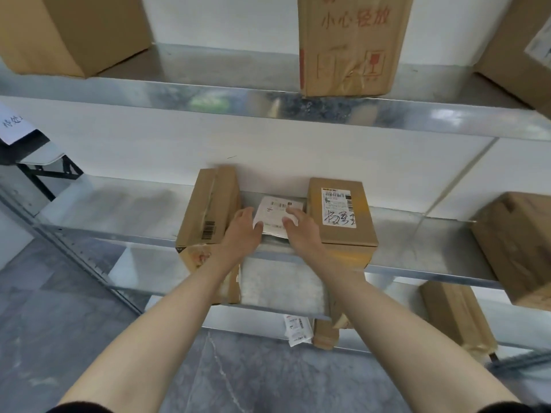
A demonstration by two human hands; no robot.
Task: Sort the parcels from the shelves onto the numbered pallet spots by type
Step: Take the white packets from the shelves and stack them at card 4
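Note:
A small white soft parcel (275, 214) with a barcode label lies on the middle metal shelf (119, 213), between a tall brown box (208, 210) on its left and a flat brown box (341, 213) with a white label on its right. My left hand (243, 231) grips the white parcel's left edge. My right hand (301, 231) has its fingers on the parcel's right side. Both forearms reach up from the bottom of the view.
The upper shelf (268, 105) carries a large box (68, 31) at left, a taped box with red print (351, 46) in the middle and another at the right edge. A brown box (518, 248) sits far right on the middle shelf. Lower shelves hold a white pouch (296, 329) and cartons.

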